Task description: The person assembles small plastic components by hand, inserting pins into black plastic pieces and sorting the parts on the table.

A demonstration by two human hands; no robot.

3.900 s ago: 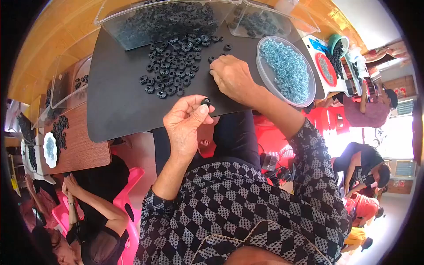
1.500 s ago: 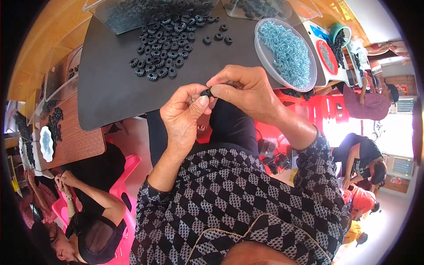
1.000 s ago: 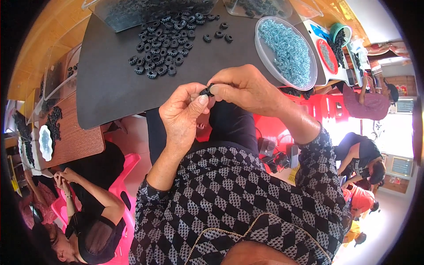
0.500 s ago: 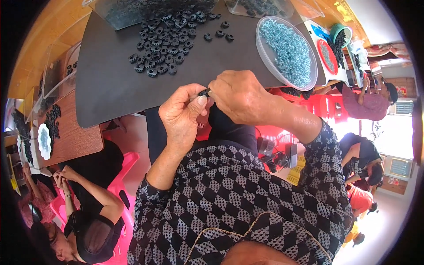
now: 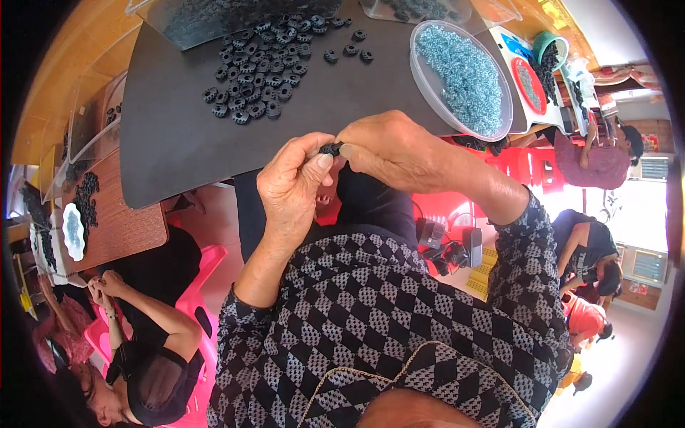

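Note:
Both hands meet just off the front edge of the dark table (image 5: 178,157). Between them is a small black plastic piece (image 5: 332,149) that looks like a small hair claw clip, mostly covered by fingers. My left hand (image 5: 291,185) pinches it between thumb and forefinger. On its other end, my right hand (image 5: 396,153) is closed with thumb and bent fingers. A heap of similar black claw clips (image 5: 260,75) lies beyond the hands. To the right, a round clear tub (image 5: 421,89) holds many small bluish, shiny pieces (image 5: 464,78), perhaps springs.
Clear plastic bins (image 5: 175,32) with black pieces stand at the far edge. A few clips (image 5: 351,50) lie apart from the heap. At left, a co-worker (image 5: 153,342) sits by a brown table (image 5: 121,221). Red stools (image 5: 528,164) and other people are on the right.
My right thumb has come round onto the clip's end, and more of the clip shows between the hands. My left hand keeps its pinch. The view has shifted slightly.

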